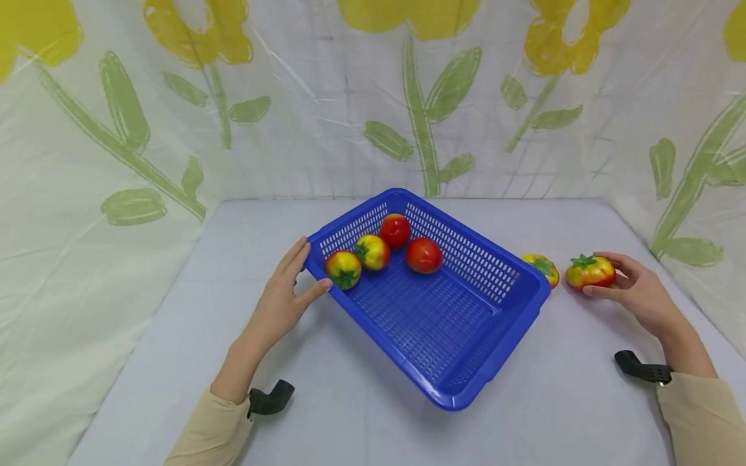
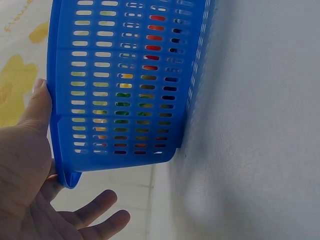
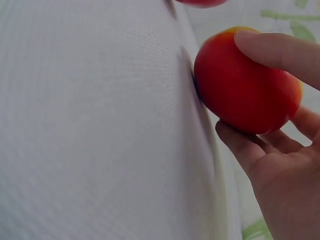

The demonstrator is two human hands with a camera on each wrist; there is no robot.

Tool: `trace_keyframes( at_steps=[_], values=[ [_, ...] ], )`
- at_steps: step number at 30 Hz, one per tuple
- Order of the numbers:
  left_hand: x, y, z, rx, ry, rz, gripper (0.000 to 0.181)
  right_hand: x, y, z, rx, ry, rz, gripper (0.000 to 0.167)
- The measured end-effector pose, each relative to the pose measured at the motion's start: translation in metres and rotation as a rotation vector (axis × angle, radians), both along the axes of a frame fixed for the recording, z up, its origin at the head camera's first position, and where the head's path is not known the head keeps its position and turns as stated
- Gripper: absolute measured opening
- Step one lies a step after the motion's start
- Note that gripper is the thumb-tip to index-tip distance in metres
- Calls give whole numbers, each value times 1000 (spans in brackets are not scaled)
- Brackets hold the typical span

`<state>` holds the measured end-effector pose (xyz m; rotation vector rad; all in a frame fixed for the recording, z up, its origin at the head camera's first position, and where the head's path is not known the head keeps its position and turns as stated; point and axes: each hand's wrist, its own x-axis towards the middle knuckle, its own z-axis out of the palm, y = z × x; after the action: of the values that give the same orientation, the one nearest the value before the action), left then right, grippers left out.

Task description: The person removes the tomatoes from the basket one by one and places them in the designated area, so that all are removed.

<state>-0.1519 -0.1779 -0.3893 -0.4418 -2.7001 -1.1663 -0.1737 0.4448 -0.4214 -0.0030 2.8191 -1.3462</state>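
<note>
A blue plastic basket (image 1: 431,330) sits at an angle on the table. My left hand (image 1: 283,298) holds its left corner; in the left wrist view the thumb lies on the rim and a finger is behind it, while other fingers stick out. Near the table's right side my right hand (image 1: 644,294) grips a red and yellow tomato (image 1: 590,272) between thumb and fingers. The right wrist view shows this tomato's red side (image 3: 245,82) close to the tabletop. Another tomato (image 1: 542,268) lies just outside the basket's right end, partly hidden by its rim.
Inside the basket, toward its left end, lie two yellowish tomatoes with green tops (image 1: 343,269) and two red ones (image 1: 424,255). A white cloth (image 1: 326,129) painted with yellow flowers hangs behind the pale table (image 1: 192,310) and at its sides.
</note>
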Motion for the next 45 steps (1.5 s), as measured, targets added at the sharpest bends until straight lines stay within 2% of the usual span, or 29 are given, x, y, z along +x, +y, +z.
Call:
trace_keyframes(
  at_steps=[7,14,23,29,37,41,45],
  values=[
    [1,0,1,-3,0,-4,83,0,-2,-3,-7,94,-18,72],
    [0,0,0,-3,1,-7,82,0,-4,-3,-36,72,-15,73],
    [1,0,1,4,-8,-13,84,-1,-3,-1,62,22,-14,79],
    [2,0,2,4,-7,-11,84,1,-1,1,46,27,7,76],
    [0,1,1,-2,-9,-4,83,5,3,5,101,69,19,62],
    [0,1,1,-3,-15,-3,83,5,2,4,63,103,6,61],
    [1,1,2,-5,-12,-3,83,4,0,2,15,98,-26,66]
  ],
)
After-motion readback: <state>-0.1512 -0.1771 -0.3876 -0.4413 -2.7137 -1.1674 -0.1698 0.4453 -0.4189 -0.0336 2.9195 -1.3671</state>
